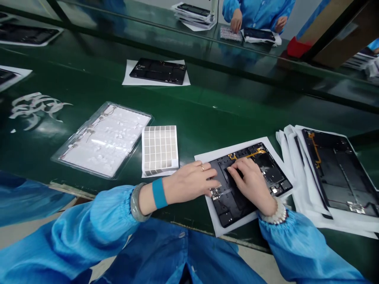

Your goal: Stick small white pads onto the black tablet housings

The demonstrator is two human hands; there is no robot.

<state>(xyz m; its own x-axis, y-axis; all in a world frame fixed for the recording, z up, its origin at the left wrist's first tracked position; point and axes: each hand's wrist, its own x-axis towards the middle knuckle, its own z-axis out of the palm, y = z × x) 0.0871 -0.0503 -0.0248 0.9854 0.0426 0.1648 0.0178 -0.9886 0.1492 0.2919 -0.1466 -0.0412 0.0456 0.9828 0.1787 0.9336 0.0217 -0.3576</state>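
Note:
A black tablet housing (237, 199) with an orange flex cable (250, 154) lies at a slant on a white sheet (213, 221) near the table's front edge. At its left edge, my left hand (192, 181) rests with fingers stretched out and slightly apart, the fingertips touching the housing beside a small circuit board (215, 193). My right hand (251, 181) is over the housing's middle, its fingers curled and thumb and forefinger pinched at the surface. Whatever is between those fingertips is too small or hidden to make out.
Left of the housing lie a sticker sheet (160, 148) and a clear tray (108, 140) of small parts. Stacked housings (334, 169) with white sheets stand on the right. Another housing (160, 71) lies behind, paper strips (35, 106) far left. A co-worker (257, 15) sits across.

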